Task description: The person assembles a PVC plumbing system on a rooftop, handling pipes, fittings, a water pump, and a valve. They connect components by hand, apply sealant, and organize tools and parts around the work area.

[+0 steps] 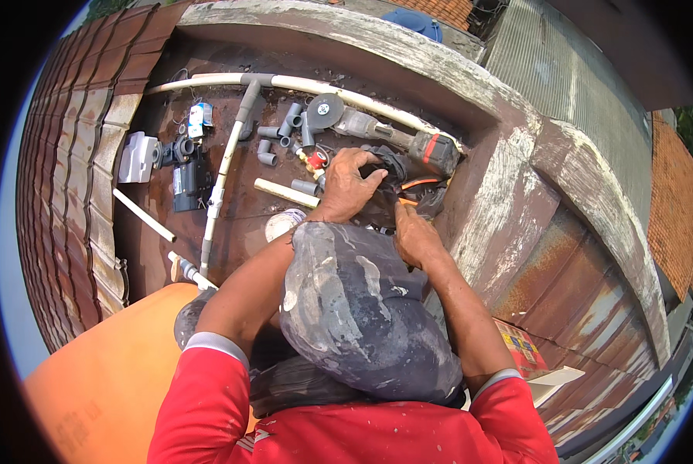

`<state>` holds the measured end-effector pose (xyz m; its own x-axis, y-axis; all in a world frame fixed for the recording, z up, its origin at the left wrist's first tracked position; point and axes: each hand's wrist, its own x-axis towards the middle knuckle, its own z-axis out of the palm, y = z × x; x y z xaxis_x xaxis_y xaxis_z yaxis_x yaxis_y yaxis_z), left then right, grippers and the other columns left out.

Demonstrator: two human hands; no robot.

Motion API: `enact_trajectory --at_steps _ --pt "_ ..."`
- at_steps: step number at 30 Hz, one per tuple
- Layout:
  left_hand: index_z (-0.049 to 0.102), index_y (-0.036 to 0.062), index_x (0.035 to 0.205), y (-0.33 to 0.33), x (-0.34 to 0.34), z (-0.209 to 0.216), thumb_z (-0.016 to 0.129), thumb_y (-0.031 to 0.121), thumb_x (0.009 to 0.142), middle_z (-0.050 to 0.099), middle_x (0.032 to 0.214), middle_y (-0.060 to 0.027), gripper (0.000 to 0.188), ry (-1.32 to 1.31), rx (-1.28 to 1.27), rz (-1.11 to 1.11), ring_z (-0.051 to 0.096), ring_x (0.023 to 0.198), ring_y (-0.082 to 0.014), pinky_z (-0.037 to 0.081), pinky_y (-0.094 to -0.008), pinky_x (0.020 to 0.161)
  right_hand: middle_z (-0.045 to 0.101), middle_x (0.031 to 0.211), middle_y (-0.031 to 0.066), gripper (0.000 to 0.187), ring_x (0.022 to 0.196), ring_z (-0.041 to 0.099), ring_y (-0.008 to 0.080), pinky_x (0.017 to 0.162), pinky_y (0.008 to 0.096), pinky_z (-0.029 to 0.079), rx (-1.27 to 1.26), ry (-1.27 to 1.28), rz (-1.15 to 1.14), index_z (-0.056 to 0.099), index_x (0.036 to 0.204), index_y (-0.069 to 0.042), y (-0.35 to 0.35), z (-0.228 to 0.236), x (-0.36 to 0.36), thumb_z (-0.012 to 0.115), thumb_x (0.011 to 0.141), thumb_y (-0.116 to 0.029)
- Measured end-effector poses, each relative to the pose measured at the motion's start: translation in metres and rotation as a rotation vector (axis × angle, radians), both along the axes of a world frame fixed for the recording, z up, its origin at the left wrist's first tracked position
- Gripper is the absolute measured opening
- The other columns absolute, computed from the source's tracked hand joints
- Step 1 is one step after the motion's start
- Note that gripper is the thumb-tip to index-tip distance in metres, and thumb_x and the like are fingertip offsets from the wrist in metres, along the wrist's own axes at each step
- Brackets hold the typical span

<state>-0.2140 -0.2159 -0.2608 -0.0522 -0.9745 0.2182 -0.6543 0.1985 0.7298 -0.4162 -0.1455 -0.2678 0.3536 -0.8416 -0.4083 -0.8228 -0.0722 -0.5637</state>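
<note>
My left hand [349, 184] reaches forward over my knee and closes on a dark bag [397, 166] lying on the rusty roof deck. My right hand [413, 236] is just below it, at the bag's near edge beside a small orange part [420, 183]; its fingertips are hidden, so I cannot tell what they hold. An angle grinder [377, 130] with a grey disc lies just beyond the bag. A brass valve with a red handle [314, 159] and a short cream pipe piece [285, 192] lie left of my left hand.
Several grey pipe fittings [285, 127] are scattered near a white pipe run [223, 166]. A black pump [188, 176] and a white box [138, 156] sit at the left by the roof tiles [68, 170]. An orange tank [107, 371] is at lower left, a concrete parapet [509, 155] at the right.
</note>
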Motion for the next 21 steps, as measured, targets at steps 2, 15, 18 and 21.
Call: enact_trajectory --at_steps 2,15,18,21 --pt "0.08 0.0002 0.113 0.011 0.027 0.01 0.086 0.01 0.091 0.078 0.107 -0.0102 0.025 0.138 0.114 0.161 0.073 0.1 -0.0221 0.058 -0.0356 0.089 0.063 0.141 0.0309 0.048 0.136 0.062 0.0483 0.11 0.0564 0.053 0.121 -0.018 0.126 0.056 0.15 0.004 0.008 -0.004 0.005 0.055 0.105 -0.012" --pt "0.084 0.0085 0.125 0.03 0.088 0.032 0.051 -0.016 0.092 0.073 0.14 -0.0081 0.053 0.262 0.187 0.01 0.068 0.128 -0.0196 0.049 -0.0322 0.115 0.075 0.125 0.021 0.047 0.121 0.066 0.0396 0.103 0.0522 0.053 0.143 -0.202 0.065 0.068 0.142 -0.001 0.015 -0.004 0.034 0.063 0.097 -0.015" --pt "0.085 0.0061 0.103 0.028 0.094 0.04 0.051 -0.018 0.092 0.071 0.139 -0.0097 0.043 0.434 0.39 -0.115 0.064 0.136 -0.0234 0.048 -0.0384 0.119 0.075 0.119 0.0176 0.043 0.119 0.065 0.0386 0.102 0.05 0.051 -0.116 -0.194 0.246 0.072 0.134 -0.002 0.005 -0.015 0.037 0.066 0.093 -0.011" --pt "0.084 0.0067 0.095 0.033 0.111 0.06 0.055 -0.019 0.085 0.071 0.141 -0.0121 0.04 0.262 0.428 -0.201 0.067 0.133 -0.0275 0.052 -0.0401 0.113 0.073 0.116 0.014 0.034 0.118 0.064 0.0375 0.101 0.0488 0.048 -0.355 0.052 0.0 0.075 0.123 -0.004 -0.025 -0.003 0.039 0.068 0.09 -0.01"
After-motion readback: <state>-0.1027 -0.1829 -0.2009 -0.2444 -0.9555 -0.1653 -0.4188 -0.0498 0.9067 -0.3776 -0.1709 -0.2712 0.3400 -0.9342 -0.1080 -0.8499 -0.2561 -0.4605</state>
